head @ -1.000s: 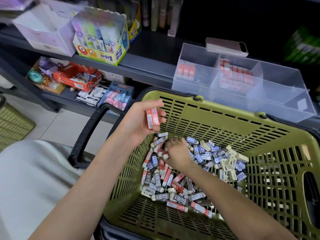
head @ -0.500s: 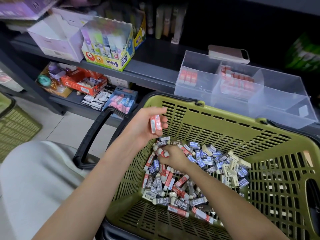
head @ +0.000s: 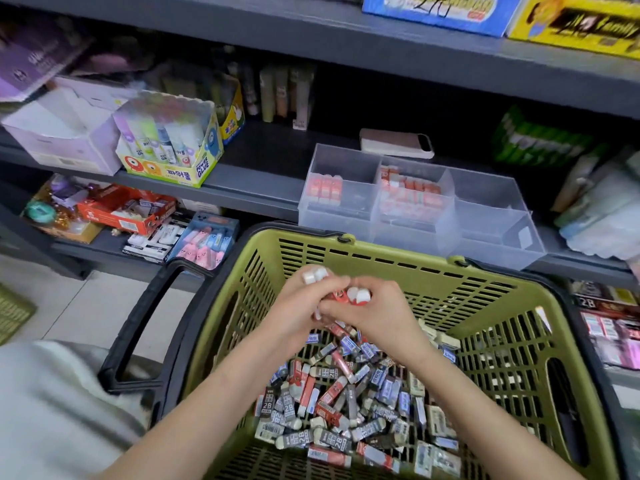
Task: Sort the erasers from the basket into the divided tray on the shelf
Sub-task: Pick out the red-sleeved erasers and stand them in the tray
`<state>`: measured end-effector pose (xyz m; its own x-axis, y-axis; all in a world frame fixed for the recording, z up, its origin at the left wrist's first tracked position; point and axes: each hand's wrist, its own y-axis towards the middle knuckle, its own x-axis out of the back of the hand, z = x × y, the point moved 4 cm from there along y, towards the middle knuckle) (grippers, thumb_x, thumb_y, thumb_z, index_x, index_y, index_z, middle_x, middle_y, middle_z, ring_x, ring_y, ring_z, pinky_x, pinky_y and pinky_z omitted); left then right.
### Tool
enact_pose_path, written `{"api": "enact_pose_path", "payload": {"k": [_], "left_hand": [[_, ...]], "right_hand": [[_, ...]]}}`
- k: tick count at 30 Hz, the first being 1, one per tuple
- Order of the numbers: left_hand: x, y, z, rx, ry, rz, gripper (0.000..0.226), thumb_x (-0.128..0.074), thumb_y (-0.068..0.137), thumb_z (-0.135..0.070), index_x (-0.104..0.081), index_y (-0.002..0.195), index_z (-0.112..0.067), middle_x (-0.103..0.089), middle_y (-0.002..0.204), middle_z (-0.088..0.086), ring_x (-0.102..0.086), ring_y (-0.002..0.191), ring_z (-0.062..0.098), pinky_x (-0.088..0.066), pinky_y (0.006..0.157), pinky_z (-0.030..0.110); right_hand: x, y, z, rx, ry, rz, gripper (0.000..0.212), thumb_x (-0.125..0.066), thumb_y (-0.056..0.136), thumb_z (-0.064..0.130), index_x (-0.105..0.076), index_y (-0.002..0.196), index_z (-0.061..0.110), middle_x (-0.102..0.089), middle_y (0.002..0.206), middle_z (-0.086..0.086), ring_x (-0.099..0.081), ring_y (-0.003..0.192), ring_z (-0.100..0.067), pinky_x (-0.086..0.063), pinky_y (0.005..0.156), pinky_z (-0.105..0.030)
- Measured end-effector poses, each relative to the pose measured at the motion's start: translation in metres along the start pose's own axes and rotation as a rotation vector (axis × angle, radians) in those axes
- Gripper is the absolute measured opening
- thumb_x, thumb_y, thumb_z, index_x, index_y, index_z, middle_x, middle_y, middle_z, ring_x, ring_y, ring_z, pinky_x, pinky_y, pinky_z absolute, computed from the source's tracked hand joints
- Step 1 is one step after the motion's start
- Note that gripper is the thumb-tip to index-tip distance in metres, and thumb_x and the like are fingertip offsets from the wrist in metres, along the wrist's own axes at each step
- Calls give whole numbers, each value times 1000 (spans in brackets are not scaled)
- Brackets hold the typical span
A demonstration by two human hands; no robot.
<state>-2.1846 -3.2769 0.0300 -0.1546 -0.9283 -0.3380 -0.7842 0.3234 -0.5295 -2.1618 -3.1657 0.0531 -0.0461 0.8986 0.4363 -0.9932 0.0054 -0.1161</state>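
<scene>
Now, left hand [head: 298, 308]: curled round a few erasers [head: 313, 275], white ends poking above the fingers.
right hand [head: 379, 315]: gripping red-sleeved erasers [head: 355, 296], pressed against the left hand over the basket's far half.
basket [head: 381, 252]: green, with a loose eraser pile [head: 339, 403] on its floor.
divided tray [head: 491, 206]: on the shelf [head: 249, 195] just behind the basket's far rim, red erasers in left and middle compartments.

Blurry top-shelf boxes [head: 440, 8]; basket [head: 381, 258] front offscreen
</scene>
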Motion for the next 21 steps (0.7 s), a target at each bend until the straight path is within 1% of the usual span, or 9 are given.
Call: {"api": "enact_pose_path", "payload": {"k": [2,5,7,9,11,13,18,19,21], "left_hand": [[-8,2,1,60,-175,54,14,-65,78,-10,-55,88,-8,-55,67,4,-45,53,11,-30,42,19],[-16,2,-3,146,-381,134,15,-64,70,-13,-55,80,-7,-53,70,7,-45,55,13,-27,34,15],[-20,2,-9,154,-377,161,13,-67,65,-17,-59,72,-10,-56,65,4,-47,51,11,-33,36,15],[-27,1,-14,131,-287,195,9,-68,66,-25,-68,64,-15,-60,64,0,-53,53,11,-41,43,18],[-33,3,-18,92,-176,221,13,-69,68,-33,-69,69,-20,-62,63,-3,-56,55,10,-44,49,20],[-37,5,-24,49,-125,265,21,-75,70,-35,-62,76,-20,-58,58,-4,-53,49,8,-41,44,18],[-35,15,-39,-5,-144,350,21,-73,71,-27,-55,64,-17,-42,47,-3,-37,36,7,-25,36,15],[-33,17,-42,-26,-165,341,20,-72,72,-24,-55,65,-17,-43,47,-2,-37,35,7,-25,36,15],[-32,22,-47,-79,-182,304,15,-70,71,-21,-58,64,-16,-46,47,-1,-39,34,8,-27,36,16]], "right_hand": [[10,-1,5,-37,292,28,14,-79,70,30,-73,74,18,-69,65,3,-59,59,-6,-49,56,-22],[18,5,10,-110,715,-15,28,-64,75,39,-73,82,14,-59,59,5,-54,51,-6,-45,48,-17],[23,15,16,-157,936,-94,37,-58,78,41,-67,90,6,-51,60,2,-47,49,-6,-42,46,-17],[25,24,24,-194,1079,-155,35,-55,82,39,-62,89,5,-51,62,1,-46,50,-8,-42,46,-19],[24,29,30,-242,1066,-216,28,-53,90,37,-60,83,11,-57,63,2,-50,53,-10,-44,49,-23],[21,33,34,-258,1016,-255,29,-49,94,37,-58,80,13,-64,66,1,-56,59,-13,-48,57,-28],[19,40,43,-207,819,-239,40,-41,95,47,-62,91,13,-75,86,-2,-69,88,-16,-54,70,-28],[19,42,44,-192,744,-252,44,-39,95,49,-64,93,13,-75,88,-3,-69,88,-18,-55,71,-29],[23,47,46,-158,572,-349,48,-36,96,49,-68,82,16,-74,82,-4,-70,83,-25,-54,73,-35]]}}
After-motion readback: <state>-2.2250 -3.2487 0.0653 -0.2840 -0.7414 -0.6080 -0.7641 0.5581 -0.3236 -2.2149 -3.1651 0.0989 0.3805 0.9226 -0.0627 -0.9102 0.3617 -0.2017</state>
